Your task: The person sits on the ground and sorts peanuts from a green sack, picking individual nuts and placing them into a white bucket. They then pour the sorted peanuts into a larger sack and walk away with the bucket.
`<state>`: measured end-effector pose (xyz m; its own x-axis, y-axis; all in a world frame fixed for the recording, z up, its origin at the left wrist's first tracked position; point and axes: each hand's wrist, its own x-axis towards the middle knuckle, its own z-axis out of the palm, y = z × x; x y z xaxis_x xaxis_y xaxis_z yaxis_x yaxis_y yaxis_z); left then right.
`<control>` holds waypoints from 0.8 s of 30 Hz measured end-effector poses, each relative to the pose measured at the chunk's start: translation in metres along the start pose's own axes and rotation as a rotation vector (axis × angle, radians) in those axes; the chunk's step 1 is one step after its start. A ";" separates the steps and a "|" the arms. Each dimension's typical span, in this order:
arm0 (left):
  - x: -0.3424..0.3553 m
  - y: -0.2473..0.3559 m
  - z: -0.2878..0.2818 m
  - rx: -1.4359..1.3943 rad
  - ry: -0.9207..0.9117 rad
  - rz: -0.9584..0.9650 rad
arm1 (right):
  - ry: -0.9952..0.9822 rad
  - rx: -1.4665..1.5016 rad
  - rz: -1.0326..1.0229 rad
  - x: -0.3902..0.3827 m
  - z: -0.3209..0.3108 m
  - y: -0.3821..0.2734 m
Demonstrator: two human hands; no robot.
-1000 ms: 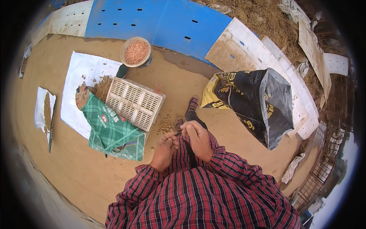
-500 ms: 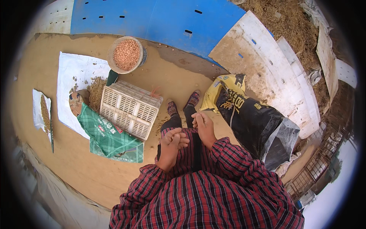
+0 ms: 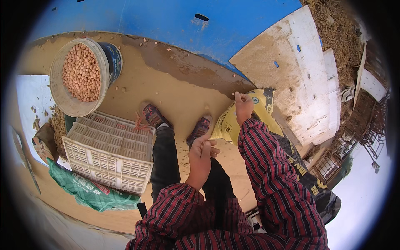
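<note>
Right hand (image 3: 245, 107) reaches forward, thumb and fingertips close together, in front of the yellow end of the yellow-and-black bag (image 3: 267, 113). Can't tell if it touches the bag or pinches anything small. Left hand (image 3: 201, 160) is nearer the body, above the legs, fingers loosely curled, thumb near the fingertips; whether anything thin sits between them can't be made out. The hands are well apart.

Bag lies on the right side, yellow end far, black part running back toward the near right, partly hidden by the right plaid sleeve (image 3: 273, 175). Left of the legs: white slatted crate (image 3: 109, 160), reddish strings (image 3: 143, 123) at its right far corner. Just beyond the crate, far left, a bucket (image 3: 114, 62) with a pale rim and dark outer wall, holding pinkish-tan nuts (image 3: 81, 74). Green bag (image 3: 93, 193) along the crate's near left edge. Farther left, a white sheet (image 3: 30, 98) with a brown heap (image 3: 58, 131) near the crate. Two patterned shoes (image 3: 200, 130) on the tan ground (image 3: 179, 91), between crate and yellow-and-black bag. Blue panel (image 3: 166, 25) across the far side, dirt-stained white panel (image 3: 287, 75) far right, dry straw (image 3: 333, 37) behind it.
</note>
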<state>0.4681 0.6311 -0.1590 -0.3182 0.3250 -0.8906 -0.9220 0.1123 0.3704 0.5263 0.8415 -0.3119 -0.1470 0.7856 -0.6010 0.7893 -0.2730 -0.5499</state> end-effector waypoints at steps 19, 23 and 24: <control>0.005 0.030 0.014 -0.468 0.153 -0.238 | 0.235 -0.344 0.039 0.176 0.058 0.084; 0.007 0.035 0.017 -0.489 0.182 -0.211 | 0.287 -0.378 -0.243 0.143 0.088 0.040; 0.008 0.036 0.017 -0.499 0.184 -0.202 | 0.183 -0.338 -0.282 0.134 0.104 0.022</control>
<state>0.4363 0.6540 -0.1482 -0.1171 0.1688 -0.9787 -0.9466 -0.3172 0.0586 0.4621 0.8832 -0.4648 -0.2999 0.8963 -0.3268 0.8878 0.1367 -0.4395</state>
